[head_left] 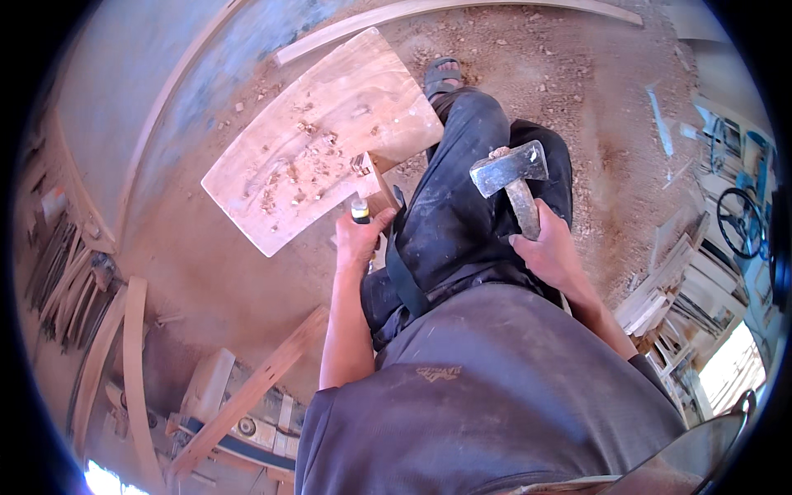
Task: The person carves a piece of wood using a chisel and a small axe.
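Note:
My left hand is closed around the black-and-yellow handle of a chisel; its blade is hidden from view. Beside that hand, a wooden piece with a cut recess near its end reaches from my lap over the edge of a broad pale board. Wood chips lie scattered on the board. In my right hand is a hammer, gripped by its wooden handle. The worn metal head is raised over my right leg, apart from the chisel.
Long curved timbers lie beyond the board and along the left. A slanting beam stands at the lower left, near stacked wood strips. At the right are piled boards and a black wheel. Chips litter the dusty floor.

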The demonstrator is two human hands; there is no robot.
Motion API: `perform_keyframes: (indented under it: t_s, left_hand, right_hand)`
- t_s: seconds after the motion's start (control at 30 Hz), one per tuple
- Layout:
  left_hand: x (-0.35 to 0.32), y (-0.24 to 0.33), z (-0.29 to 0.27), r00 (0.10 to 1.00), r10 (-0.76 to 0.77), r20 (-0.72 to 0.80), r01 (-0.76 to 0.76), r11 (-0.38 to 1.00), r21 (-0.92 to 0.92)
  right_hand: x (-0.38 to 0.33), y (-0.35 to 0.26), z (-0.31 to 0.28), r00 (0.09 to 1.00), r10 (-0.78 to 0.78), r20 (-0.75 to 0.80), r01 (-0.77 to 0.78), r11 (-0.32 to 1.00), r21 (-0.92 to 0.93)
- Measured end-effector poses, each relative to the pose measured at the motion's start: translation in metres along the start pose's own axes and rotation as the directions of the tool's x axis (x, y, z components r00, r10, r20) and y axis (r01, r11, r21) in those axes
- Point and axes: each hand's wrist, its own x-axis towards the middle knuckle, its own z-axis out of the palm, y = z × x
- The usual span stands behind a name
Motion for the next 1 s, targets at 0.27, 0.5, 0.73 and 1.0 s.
perform_keyframes:
  t_s: [0.27,0.5,0.73,1.0]
  left_hand:
    - [-0.013,-0.009,0.018,0.990,0.023,-0.141,-0.064,0.954,-0.292]
    - [-0.026,-0.018,-0.022,0.879,-0.193,-0.436,0.112,0.972,-0.206]
    - [-0.011,0.044,0.051,0.776,-0.025,-0.630,0.414,0.774,0.479]
    - [0.001,0.043,0.036,0.955,0.032,-0.294,0.149,0.805,0.574]
  right_hand:
    - [0.099,0.009,-0.053,0.993,-0.076,0.087,0.074,0.997,0.021]
    - [0.143,0.035,-0.129,0.994,0.100,0.039,-0.103,0.991,0.090]
    - [0.144,0.045,-0.140,0.985,0.153,0.078,-0.166,0.963,0.212]
    - [0.145,0.024,-0.112,0.986,0.122,0.116,-0.149,0.953,0.262]
